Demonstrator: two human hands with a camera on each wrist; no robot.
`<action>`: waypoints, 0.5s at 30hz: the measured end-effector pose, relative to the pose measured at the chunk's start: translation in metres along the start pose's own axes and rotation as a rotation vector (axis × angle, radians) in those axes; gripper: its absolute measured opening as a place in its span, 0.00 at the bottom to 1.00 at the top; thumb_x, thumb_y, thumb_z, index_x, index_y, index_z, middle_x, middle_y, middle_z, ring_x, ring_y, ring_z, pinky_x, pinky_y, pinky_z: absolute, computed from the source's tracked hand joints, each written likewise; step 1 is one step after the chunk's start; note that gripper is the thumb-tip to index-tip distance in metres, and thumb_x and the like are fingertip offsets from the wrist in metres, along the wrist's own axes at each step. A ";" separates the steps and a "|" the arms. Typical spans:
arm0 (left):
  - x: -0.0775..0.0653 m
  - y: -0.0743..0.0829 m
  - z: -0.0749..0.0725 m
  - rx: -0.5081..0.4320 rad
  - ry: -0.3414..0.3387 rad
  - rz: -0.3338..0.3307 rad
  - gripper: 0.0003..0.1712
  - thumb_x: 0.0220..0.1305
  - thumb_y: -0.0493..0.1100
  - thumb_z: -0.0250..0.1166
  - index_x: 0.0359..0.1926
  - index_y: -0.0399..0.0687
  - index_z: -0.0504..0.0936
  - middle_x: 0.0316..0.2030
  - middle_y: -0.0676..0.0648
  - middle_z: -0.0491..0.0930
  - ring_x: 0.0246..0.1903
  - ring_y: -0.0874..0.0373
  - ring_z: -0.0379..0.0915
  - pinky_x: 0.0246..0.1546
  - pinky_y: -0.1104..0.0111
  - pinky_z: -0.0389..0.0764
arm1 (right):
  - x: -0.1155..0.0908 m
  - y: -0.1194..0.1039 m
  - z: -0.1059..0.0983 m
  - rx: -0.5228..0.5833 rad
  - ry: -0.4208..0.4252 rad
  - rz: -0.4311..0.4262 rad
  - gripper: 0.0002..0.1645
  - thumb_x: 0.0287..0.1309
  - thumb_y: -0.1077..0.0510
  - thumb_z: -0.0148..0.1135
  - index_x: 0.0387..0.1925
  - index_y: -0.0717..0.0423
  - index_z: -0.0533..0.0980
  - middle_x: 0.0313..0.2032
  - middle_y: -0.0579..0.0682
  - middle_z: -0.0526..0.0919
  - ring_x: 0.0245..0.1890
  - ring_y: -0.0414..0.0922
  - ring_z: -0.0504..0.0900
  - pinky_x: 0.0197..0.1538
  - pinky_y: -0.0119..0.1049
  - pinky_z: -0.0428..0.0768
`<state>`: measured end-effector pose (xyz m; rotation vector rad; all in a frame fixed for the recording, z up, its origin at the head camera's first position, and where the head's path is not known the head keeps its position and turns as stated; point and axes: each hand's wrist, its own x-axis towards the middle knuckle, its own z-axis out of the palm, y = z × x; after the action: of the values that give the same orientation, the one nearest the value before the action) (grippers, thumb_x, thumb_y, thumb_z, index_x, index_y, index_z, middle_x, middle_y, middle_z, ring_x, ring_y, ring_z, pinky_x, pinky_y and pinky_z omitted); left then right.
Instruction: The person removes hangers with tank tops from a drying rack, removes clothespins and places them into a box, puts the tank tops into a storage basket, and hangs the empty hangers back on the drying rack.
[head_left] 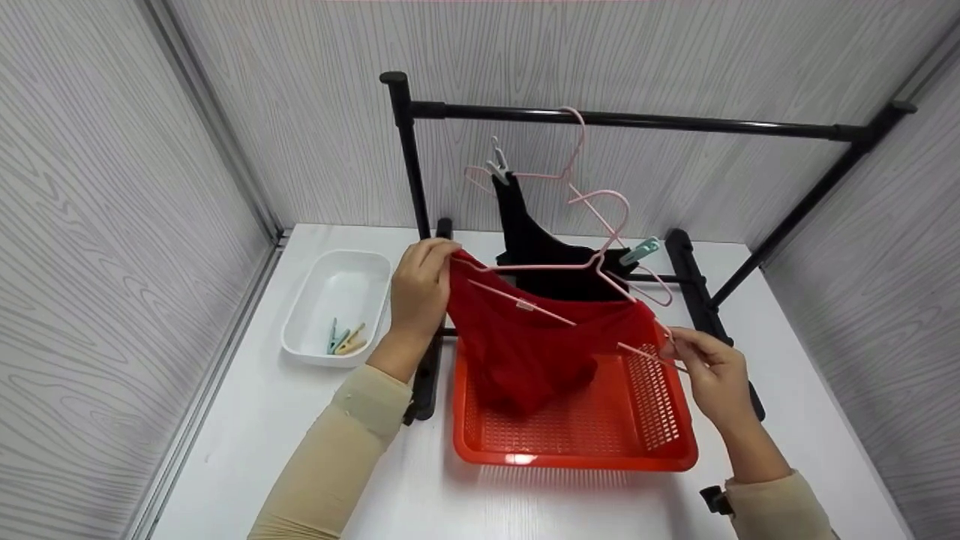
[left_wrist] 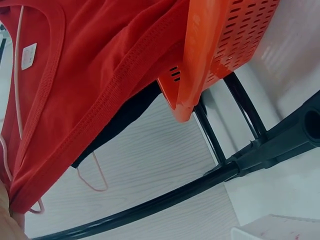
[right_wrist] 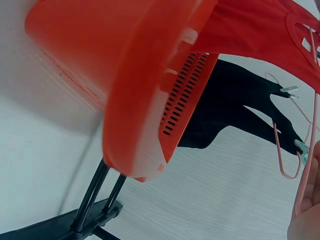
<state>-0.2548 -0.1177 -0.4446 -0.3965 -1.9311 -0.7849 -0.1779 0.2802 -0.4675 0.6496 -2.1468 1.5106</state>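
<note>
A red top [head_left: 517,352] with a small white neck label hangs partly over a pink hanger [head_left: 540,267], above the red basket [head_left: 577,460]. My left hand [head_left: 421,289] pinches one shoulder of the top, around the hanger's left end. On the other side my right hand [head_left: 712,375] pinches the hanger's right arm, close to the top's other shoulder. In the left wrist view the hanger runs inside the neckline of the red top [left_wrist: 100,75]. The right wrist view shows the fingers of my right hand [right_wrist: 307,205] along the pink wire.
Behind, a black garment [head_left: 536,244] hangs from another pink hanger [head_left: 576,142] on the black rack bar [head_left: 675,124], held by a grey peg [head_left: 498,165] and a teal peg [head_left: 640,251]. A white tray [head_left: 296,322] at left holds several pegs [head_left: 346,341].
</note>
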 end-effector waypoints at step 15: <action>-0.007 -0.014 -0.004 -0.102 0.034 -0.257 0.10 0.63 0.27 0.64 0.42 0.40 0.87 0.42 0.43 0.84 0.46 0.51 0.81 0.50 0.62 0.80 | 0.000 -0.002 -0.001 0.000 0.002 0.014 0.14 0.62 0.82 0.51 0.46 0.79 0.78 0.32 0.61 0.86 0.36 0.34 0.85 0.42 0.27 0.83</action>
<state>-0.2574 -0.1305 -0.4545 -0.1962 -1.9379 -1.0535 -0.1768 0.2808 -0.4654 0.6347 -2.1545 1.5171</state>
